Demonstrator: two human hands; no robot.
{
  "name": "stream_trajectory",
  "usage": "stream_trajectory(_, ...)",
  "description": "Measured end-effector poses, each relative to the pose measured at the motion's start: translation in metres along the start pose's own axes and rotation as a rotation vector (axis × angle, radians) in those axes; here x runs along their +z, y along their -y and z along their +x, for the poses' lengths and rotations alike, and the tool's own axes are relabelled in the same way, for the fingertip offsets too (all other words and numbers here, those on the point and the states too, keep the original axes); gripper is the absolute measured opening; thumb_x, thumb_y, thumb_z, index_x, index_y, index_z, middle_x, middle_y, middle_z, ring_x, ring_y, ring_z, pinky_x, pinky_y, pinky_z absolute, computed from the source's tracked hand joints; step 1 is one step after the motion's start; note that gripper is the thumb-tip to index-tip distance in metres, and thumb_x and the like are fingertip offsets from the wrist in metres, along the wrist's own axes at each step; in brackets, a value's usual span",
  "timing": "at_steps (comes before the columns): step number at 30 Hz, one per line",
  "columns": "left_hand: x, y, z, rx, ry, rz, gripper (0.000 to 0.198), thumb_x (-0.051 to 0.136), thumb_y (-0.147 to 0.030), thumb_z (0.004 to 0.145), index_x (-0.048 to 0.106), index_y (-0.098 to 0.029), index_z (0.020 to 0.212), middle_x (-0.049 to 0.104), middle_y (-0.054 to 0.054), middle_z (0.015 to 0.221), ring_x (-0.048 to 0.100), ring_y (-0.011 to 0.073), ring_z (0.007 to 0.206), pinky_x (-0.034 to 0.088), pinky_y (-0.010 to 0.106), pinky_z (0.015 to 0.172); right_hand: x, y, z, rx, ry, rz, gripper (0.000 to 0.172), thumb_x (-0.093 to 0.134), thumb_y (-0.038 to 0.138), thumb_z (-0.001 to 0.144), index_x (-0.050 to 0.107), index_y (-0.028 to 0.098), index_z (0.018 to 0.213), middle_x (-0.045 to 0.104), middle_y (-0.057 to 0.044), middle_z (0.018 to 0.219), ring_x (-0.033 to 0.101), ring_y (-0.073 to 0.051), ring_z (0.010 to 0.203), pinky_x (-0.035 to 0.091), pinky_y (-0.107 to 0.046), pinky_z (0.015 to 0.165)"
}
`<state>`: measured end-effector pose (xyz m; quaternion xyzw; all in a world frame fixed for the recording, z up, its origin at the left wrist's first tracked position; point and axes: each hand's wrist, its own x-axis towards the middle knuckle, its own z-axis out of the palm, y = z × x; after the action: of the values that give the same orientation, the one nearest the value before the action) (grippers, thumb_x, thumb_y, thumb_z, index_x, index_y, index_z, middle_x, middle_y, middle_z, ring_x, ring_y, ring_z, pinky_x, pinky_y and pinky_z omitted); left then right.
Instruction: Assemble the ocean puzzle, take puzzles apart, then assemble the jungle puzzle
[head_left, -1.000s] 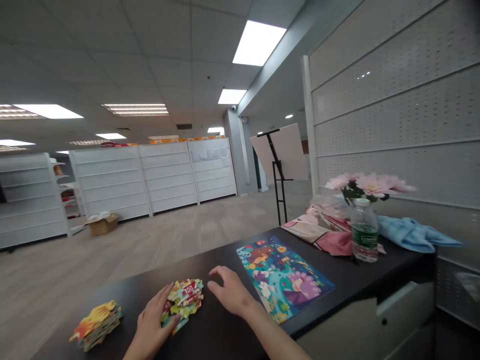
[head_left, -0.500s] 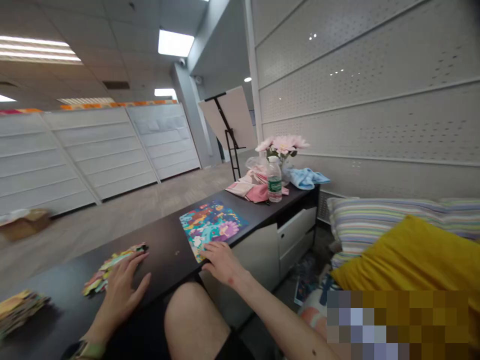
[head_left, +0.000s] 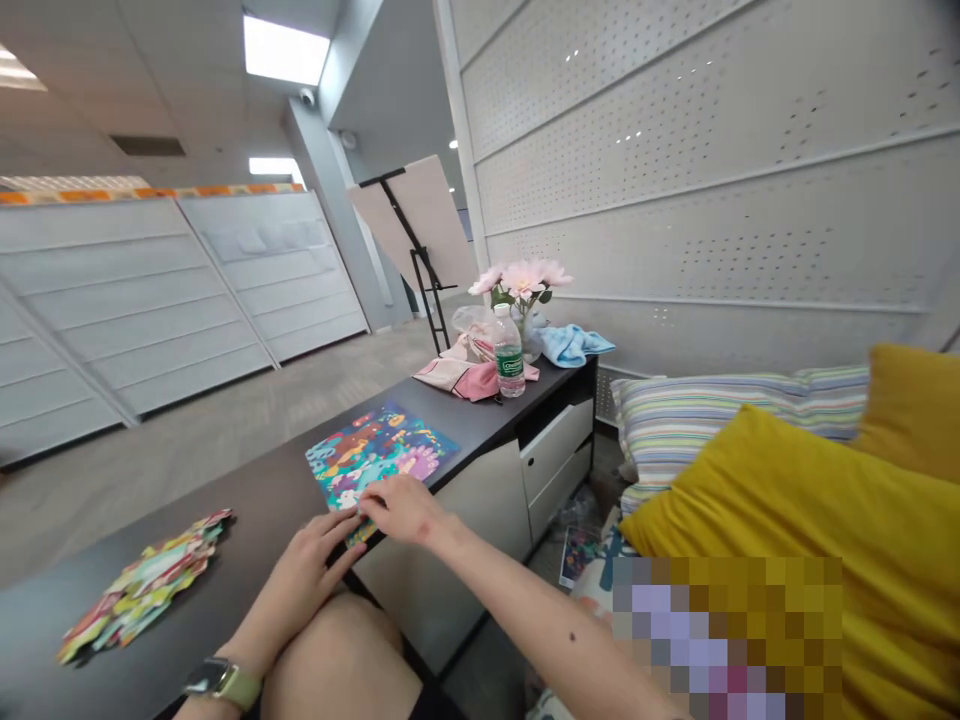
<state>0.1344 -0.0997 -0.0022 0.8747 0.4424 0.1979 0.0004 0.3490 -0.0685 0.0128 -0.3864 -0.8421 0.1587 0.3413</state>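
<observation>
A colourful puzzle board (head_left: pixel 379 455) lies flat on the dark table (head_left: pixel 247 520) near its front edge. My right hand (head_left: pixel 401 508) rests on the board's near corner with its fingers curled over the edge. My left hand (head_left: pixel 311 560) reaches to the same corner, fingers stretched out and touching it. A loose pile of puzzle pieces (head_left: pixel 142 585) lies on the table to the left, apart from both hands. My bare knee (head_left: pixel 345 650) shows below the table edge.
At the table's far end stand a water bottle (head_left: pixel 509 362), pink flowers (head_left: pixel 521 280), pink cloth (head_left: pixel 469 378) and a blue towel (head_left: pixel 570 343). White drawers (head_left: pixel 555 455) sit under the table. Yellow cushions (head_left: pixel 795 520) and a striped pillow (head_left: pixel 697 415) lie on the right. An easel (head_left: pixel 420 235) stands behind.
The view swung right. My left hand left the pile of pieces and moved to the board's near corner. My right hand stayed on that corner and closed over its edge.
</observation>
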Motion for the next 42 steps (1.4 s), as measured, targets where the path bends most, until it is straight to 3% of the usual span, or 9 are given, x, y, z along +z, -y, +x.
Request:
stream_trajectory(8,-0.037,-0.008,0.012,-0.09,0.043,-0.073,0.027,0.044,-0.027,0.1,0.07,-0.026,0.105,0.074,0.005,0.102,0.07,0.0241,0.095,0.052,0.033,0.085,-0.04,-0.045,0.069,0.068,0.027,0.014,0.023,0.062,0.037,0.1,0.067,0.017,0.111,0.072,-0.005,0.11,0.07,-0.02,0.096,0.059,-0.041,0.087)
stream_trajectory(12,-0.036,0.014,0.032,-0.175,-0.043,-0.103,0.015,0.053,-0.024,0.096,0.064,-0.023,0.087,0.07,0.0,0.077,0.066,0.0189,0.072,0.047,0.025,0.068,-0.047,-0.091,0.122,0.097,0.122,-0.08,0.026,0.062,0.037,0.1,0.066,0.018,0.118,0.068,-0.007,0.122,0.067,-0.023,0.106,0.056,-0.046,0.094)
stream_trajectory(15,-0.03,0.042,0.044,-0.214,-0.097,-0.156,0.021,0.049,-0.026,0.098,0.06,-0.021,0.081,0.064,-0.002,0.067,0.06,0.0158,0.06,0.042,0.022,0.058,-0.035,-0.114,0.152,0.095,0.228,-0.154,0.042,0.065,0.043,0.096,0.061,0.021,0.131,0.058,-0.01,0.144,0.055,-0.031,0.13,0.042,-0.058,0.11)
stream_trajectory(19,-0.025,0.084,0.053,-0.155,-0.103,-0.202,0.012,0.054,-0.013,0.085,0.062,-0.022,0.085,0.07,-0.001,0.081,0.066,0.0166,0.074,0.046,0.022,0.069,-0.007,-0.13,0.178,0.091,0.34,-0.231,0.062,0.06,0.063,0.092,0.056,0.027,0.143,0.044,-0.014,0.159,0.035,-0.038,0.148,0.025,-0.062,0.116)
stream_trajectory(24,-0.024,0.123,0.06,0.019,-0.073,-0.037,0.027,0.05,-0.008,0.084,0.065,-0.024,0.1,0.074,0.004,0.102,0.071,0.0205,0.087,0.052,0.027,0.076,0.021,-0.139,0.207,0.119,0.341,-0.303,0.068,0.049,0.069,0.093,0.05,0.03,0.149,0.04,-0.013,0.162,0.031,-0.036,0.15,0.023,-0.057,0.117)
stream_trajectory(31,-0.039,0.127,0.052,-0.091,0.004,-0.121,0.049,0.061,-0.02,0.08,0.066,-0.03,0.127,0.063,0.006,0.141,0.059,0.034,0.128,0.046,0.055,0.108,0.043,-0.135,0.24,0.169,0.318,-0.378,0.065,0.047,0.067,0.095,0.053,0.028,0.147,0.043,-0.014,0.16,0.034,-0.035,0.149,0.024,-0.057,0.116)
stream_trajectory(34,-0.039,0.124,0.048,-0.146,0.031,-0.185,0.047,0.068,-0.032,0.084,0.064,-0.03,0.131,0.06,0.008,0.145,0.055,0.036,0.132,0.045,0.055,0.11,0.044,-0.132,0.242,0.173,0.316,-0.384,0.063,0.047,0.063,0.096,0.053,0.026,0.147,0.043,-0.013,0.16,0.033,-0.035,0.15,0.025,-0.057,0.116)
stream_trajectory(37,-0.024,0.13,0.046,-0.142,0.051,-0.208,0.05,0.067,-0.034,0.088,0.059,-0.029,0.137,0.057,0.009,0.148,0.052,0.0346,0.135,0.044,0.051,0.113,0.043,-0.134,0.237,0.165,0.33,-0.368,0.061,0.047,0.059,0.097,0.051,0.026,0.148,0.041,-0.012,0.161,0.031,-0.034,0.151,0.024,-0.056,0.119)
stream_trajectory(42,0.028,0.153,0.037,-0.099,0.067,-0.167,0.058,0.066,-0.046,0.092,0.05,-0.031,0.146,0.053,0.011,0.151,0.052,0.0367,0.135,0.047,0.049,0.11,0.041,-0.142,0.225,0.167,0.349,-0.328,0.066,0.048,0.061,0.096,0.048,0.026,0.151,0.037,-0.008,0.163,0.027,-0.033,0.153,0.021,-0.055,0.123)
